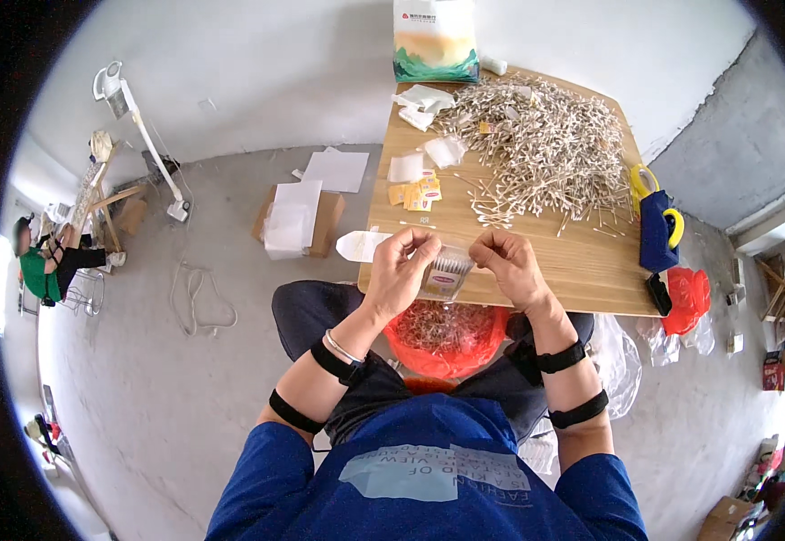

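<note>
Fingers of left hand pinching clear swab packet, right hand pinched closed (perhaps on packet's edge), swab heap beyond

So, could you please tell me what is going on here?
At a wooden table, a seated person's left hand holds the left side of a small clear packet of cotton swabs, while the right hand is pinched close to its upper right corner. A large heap of loose swabs lies farther back, with small yellow cards to its left.
</note>
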A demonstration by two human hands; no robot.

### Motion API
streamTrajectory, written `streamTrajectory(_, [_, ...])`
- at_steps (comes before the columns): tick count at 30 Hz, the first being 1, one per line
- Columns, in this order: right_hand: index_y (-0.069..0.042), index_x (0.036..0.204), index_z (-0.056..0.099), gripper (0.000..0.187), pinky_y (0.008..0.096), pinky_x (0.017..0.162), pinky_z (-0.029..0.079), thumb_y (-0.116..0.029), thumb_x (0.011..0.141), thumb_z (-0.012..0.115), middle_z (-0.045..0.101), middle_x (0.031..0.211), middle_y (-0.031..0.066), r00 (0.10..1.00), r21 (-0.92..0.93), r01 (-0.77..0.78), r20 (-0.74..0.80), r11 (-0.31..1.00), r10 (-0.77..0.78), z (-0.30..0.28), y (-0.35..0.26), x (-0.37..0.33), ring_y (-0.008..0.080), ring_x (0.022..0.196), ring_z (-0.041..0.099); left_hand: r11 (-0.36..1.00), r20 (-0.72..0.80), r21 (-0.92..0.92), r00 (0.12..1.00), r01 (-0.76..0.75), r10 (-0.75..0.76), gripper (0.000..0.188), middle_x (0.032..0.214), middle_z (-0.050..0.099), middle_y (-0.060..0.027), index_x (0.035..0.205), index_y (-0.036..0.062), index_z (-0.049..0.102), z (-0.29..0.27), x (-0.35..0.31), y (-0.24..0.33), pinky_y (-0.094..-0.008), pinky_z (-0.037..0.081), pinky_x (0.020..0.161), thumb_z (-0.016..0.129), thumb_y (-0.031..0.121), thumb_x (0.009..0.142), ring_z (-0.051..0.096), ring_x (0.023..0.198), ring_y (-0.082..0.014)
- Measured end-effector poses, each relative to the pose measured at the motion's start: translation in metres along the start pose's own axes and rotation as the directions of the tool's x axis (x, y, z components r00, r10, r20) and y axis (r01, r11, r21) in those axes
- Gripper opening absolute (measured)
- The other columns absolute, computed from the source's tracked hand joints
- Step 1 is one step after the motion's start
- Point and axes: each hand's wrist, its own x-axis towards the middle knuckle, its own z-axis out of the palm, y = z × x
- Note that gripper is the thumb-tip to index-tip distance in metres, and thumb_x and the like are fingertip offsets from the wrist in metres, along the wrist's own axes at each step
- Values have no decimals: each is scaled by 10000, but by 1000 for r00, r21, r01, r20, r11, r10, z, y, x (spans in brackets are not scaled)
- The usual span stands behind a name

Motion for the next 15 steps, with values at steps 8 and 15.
streamTrajectory(8, [18, 908, 666, 165, 234, 644, 469, -146, 906, 646, 669, 800, 20, 996, 31, 86, -19, 996, -86, 12, -27, -4, 63, 735, 570, 993, 64, -70, 994, 90, -86, 154, 826, 620, 22, 923, 1, 644, 4, -5, 14, -200, 461, 670, 609, 149, 945, 545, 773, -38])
streamTrajectory(15, [1, 866, 652, 134, 229, 561, 494, -123, 910, 630, 652, 744, 29, 993, 417, -119, 61, 901, 103, 6, -18, -1, 94, 648, 616, 929, 173, -312, 973, 200, -152, 242, 1064, 623, -73, 1178, 12, 546, -3, -6, 13, -300, 517, 897, 552, 129, 966, 606, 990, -139])
